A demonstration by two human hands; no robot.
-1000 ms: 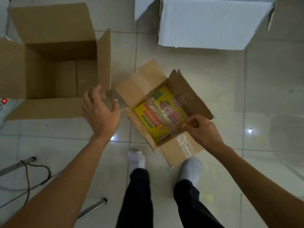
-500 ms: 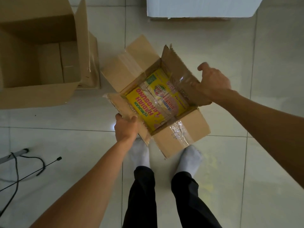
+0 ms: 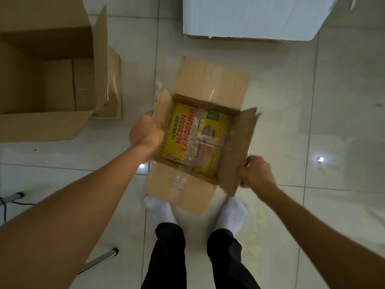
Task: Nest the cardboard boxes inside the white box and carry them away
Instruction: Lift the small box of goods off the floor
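The small cardboard box (image 3: 200, 140) hangs between my hands over the pale tiled floor (image 3: 312, 122), just above my white socks (image 3: 231, 215). My left hand (image 3: 145, 132) is clenched on its left flap, my right hand (image 3: 255, 174) clenched on the right flap. Yellow packets (image 3: 187, 134) lie inside. The white box (image 3: 250, 17) stands farther ahead on the tiles, well apart. A big brown box (image 3: 48, 80) sits open at my left. A black cable (image 3: 12, 203) trails at the left edge, near a metal leg (image 3: 98, 260).

matt brown cardboard box (image 3: 210, 84) with glossy tape, shiny yellow packets (image 3: 187, 134) inside, on glossy floor tiles (image 3: 312, 101).
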